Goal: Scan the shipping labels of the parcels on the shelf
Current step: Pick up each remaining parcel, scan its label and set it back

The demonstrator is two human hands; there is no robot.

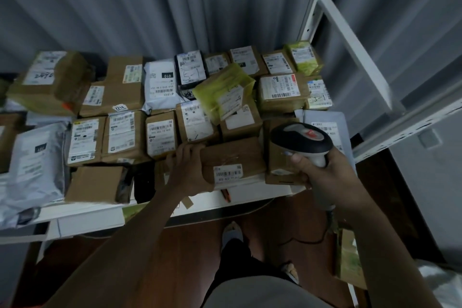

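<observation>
As parcels crowd — one scanner [303, 141].

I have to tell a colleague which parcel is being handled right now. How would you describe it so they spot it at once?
Start at the white shelf packed with parcels and look along its front edge, near the middle. The brown cardboard parcel there is gripped at its left end by the left hand, with the scanner in the right hand beside it. Unlike its neighbours, its label sits on the front face.
</observation>
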